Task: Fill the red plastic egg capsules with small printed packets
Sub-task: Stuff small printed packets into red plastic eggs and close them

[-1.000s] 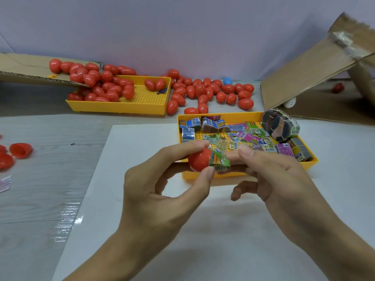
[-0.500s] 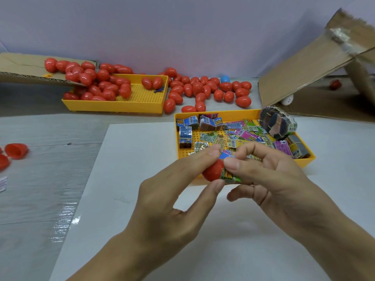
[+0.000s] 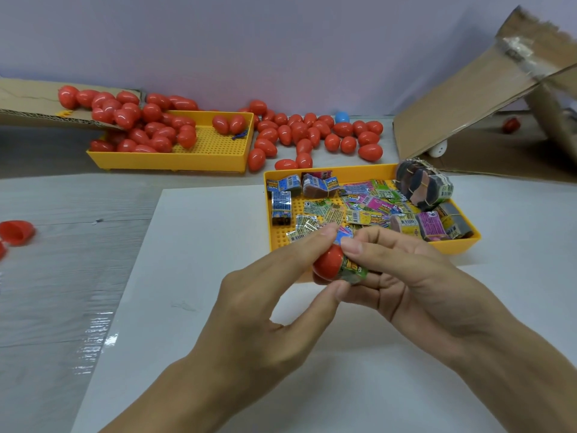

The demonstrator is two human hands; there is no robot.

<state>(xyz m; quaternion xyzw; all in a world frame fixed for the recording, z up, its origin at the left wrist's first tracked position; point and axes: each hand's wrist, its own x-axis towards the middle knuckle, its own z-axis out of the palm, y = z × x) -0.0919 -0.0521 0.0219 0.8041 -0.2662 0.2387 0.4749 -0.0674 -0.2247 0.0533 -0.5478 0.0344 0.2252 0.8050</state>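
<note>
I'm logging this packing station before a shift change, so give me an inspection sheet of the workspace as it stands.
Surface: white sheet over a grey table.
Job's things: red capsule half with a green packet sticking out; near tray holds printed packets; far tray and table hold red eggs.
Clutter: open red halves at left; one blue egg.
Grippers: left hand pinches the capsule half; right hand pinches the packet.
Cables: nothing seen.
Surroundings: cardboard flaps, pale wall.
</note>
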